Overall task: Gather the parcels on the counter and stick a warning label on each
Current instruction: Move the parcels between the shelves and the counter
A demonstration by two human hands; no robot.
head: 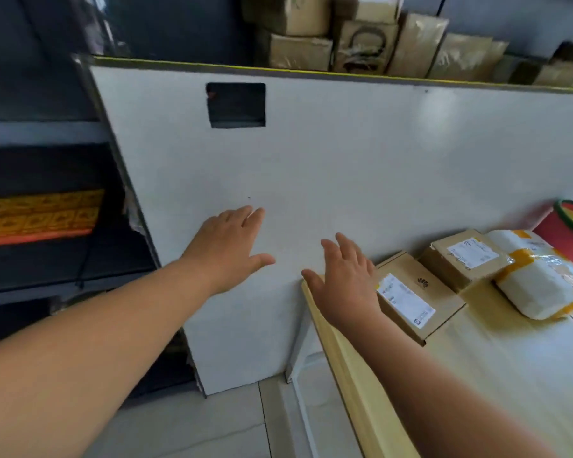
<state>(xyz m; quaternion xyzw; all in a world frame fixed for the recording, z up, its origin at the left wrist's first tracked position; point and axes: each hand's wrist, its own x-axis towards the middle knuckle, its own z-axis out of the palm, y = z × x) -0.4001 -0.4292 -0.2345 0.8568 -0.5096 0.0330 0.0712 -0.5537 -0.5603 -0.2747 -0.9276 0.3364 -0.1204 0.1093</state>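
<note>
While two spread hands [227, 249] [344, 282] hover, three parcels [411, 299] [463, 259] [540, 282] share the counter [526, 375].

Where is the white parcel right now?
Head view: the white parcel lies far right on the counter, right of the small brown box and before a red item.

A single head-worn wide-angle view looks forward and down from close above. The left hand [227, 249] and right hand [344, 282] sit mid-frame. The counter [493, 375] runs right of the right hand, and a white panel [344, 143] stands beyond both.
</note>
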